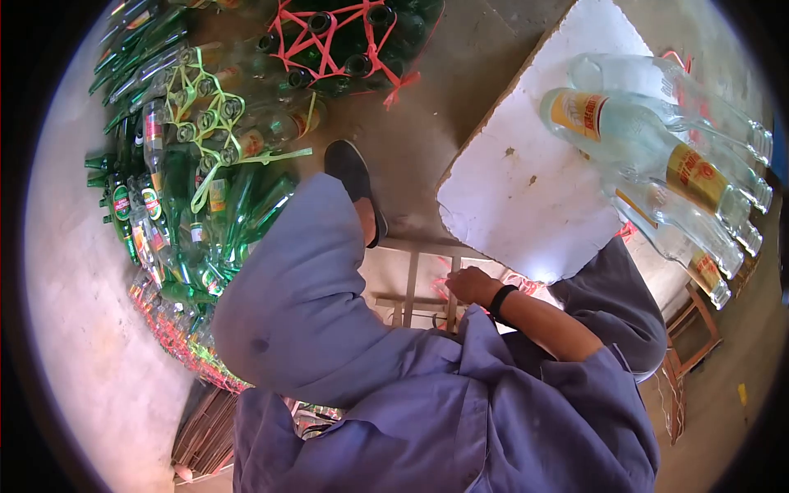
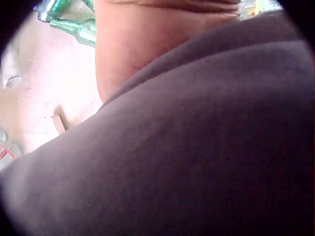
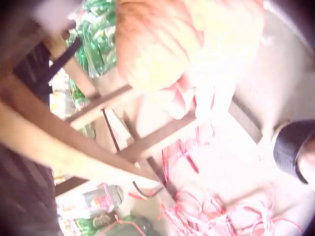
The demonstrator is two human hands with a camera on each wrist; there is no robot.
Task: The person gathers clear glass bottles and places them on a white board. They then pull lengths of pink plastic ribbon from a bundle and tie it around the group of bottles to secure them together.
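Observation:
Just above a wooden frame (image 1: 412, 283), my right hand (image 1: 472, 286) has its fingers curled, with red string beside the fingertips. In the right wrist view the same hand (image 3: 182, 44) is washed out by light; thin red string (image 3: 195, 101) shows between its fingers, which pinch it. More red string (image 3: 221, 214) lies loose on the floor below. Of my left hand (image 2: 147, 39), only the part near the wrist shows, beside dark grey cloth (image 2: 187, 142); its fingers are hidden, and the head view does not show it.
Clear bottles (image 1: 625, 135) lie on a white board (image 1: 514, 197) at the right. Green bottles (image 1: 177, 181) are heaped at the left, and a bundle tied with red string (image 1: 329, 49) stands at the top. A shoe (image 1: 355, 177) is on the floor.

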